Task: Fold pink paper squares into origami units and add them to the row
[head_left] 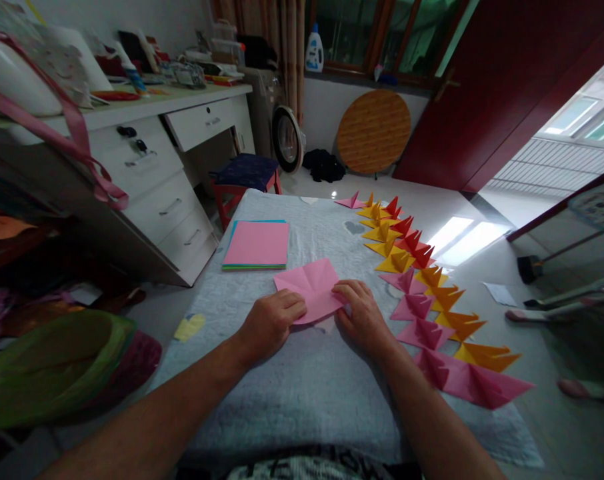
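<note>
Across the middle of the head view runs a table under a pale blue-grey cloth (292, 393), patterned with a few hearts. Behind it, a shiny floor reaches a dark red door (502, 93) and a window, where a detergent bottle (314, 52) stands on the sill. A round wooden board (375, 131) leans on the wall beside a dark heap of cloth (323, 165). To the left are a cluttered white desk (172, 187), a washing machine (262, 87) with its round door open, and a stool (245, 170) near the table's far edge. A green basket (97, 383) sits low at the left.

On the cloth, a stack of coloured paper (258, 244) lies beyond the left hand (277, 313), and rows of folded paper birds (413, 307) crowd the right side, the nearest close beside the right forearm. Between them, a creased pink sheet (315, 283) lies under both hands. The right hand (361, 310) grips its right corner; the left's bent fingers touch its near-left edge, though whether they pinch it I cannot tell.
</note>
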Available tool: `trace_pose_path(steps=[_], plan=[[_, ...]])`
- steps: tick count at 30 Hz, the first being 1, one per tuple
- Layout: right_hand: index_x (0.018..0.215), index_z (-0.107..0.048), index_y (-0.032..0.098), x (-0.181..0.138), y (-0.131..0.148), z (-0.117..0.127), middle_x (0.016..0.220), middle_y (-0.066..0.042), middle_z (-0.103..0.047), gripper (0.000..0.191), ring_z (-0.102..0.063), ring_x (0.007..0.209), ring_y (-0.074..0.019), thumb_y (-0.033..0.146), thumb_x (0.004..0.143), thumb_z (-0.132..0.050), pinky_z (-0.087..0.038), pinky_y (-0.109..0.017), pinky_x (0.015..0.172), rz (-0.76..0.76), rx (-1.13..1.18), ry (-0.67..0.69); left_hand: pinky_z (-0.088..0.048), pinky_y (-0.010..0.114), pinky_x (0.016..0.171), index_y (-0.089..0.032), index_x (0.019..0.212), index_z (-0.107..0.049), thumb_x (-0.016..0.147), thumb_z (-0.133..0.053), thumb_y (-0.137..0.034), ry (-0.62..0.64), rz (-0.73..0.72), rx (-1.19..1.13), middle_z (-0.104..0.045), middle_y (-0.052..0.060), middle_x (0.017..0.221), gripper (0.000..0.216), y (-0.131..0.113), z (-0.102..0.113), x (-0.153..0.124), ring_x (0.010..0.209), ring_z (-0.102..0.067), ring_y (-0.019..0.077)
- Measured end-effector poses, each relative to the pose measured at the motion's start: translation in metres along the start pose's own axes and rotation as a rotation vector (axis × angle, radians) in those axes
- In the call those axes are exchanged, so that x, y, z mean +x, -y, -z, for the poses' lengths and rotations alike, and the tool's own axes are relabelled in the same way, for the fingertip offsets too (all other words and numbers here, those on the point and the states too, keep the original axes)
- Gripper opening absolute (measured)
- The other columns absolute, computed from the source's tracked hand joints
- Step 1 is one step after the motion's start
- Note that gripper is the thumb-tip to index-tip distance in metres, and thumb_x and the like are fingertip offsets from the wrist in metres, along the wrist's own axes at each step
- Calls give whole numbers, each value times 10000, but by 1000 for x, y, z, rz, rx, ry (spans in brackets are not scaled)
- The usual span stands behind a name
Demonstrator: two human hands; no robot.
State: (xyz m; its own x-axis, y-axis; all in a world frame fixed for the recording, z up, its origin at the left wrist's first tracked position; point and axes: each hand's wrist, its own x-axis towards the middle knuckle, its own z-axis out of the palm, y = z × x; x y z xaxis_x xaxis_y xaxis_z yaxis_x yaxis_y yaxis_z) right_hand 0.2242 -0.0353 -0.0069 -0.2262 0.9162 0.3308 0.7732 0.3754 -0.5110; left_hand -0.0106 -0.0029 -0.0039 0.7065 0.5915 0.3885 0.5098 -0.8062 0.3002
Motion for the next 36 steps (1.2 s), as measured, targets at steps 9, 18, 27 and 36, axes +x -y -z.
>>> trace_pose_path(steps=[9, 18, 27, 36], plan=[[934, -744, 206, -2, 4, 4, 1051, -66, -675, 219, -530, 1045, -255, 78, 809, -618, -377, -423, 939, -47, -94, 122, -462, 359, 801, -193, 834, -662, 923, -625, -293, 133, -9, -5, -705, 50, 910, 139, -3, 7, 3, 896, -610, 230], [845, -727, 178, -3, 3, 3, 882, -52, -654, 108, -567, 864, -195, 108, 868, -649, -425, -331, 822, -30, 60, 182, -445, 290, 770, -171, 829, -672, 905, -644, -265, 64, 289, -361, -678, 34, 833, 125, 3, -6, 8, 819, -606, 184], [816, -727, 157, 2, 5, 8, 874, -66, -658, 130, -588, 868, -197, 99, 875, -626, -433, -309, 810, -255, 49, 189, -355, 244, 603, -177, 703, -600, 885, -610, -344, 62, 511, -479, -549, -35, 635, 247, 2, -3, 13, 610, -507, 131], [804, -725, 178, -12, 7, 3, 853, -57, -652, 128, -573, 859, -209, 140, 871, -623, -408, -324, 797, -401, 14, 83, -374, 257, 645, -177, 797, -665, 881, -618, -315, 21, 568, -417, -643, -9, 717, 168, 4, -9, 16, 675, -570, 151]])
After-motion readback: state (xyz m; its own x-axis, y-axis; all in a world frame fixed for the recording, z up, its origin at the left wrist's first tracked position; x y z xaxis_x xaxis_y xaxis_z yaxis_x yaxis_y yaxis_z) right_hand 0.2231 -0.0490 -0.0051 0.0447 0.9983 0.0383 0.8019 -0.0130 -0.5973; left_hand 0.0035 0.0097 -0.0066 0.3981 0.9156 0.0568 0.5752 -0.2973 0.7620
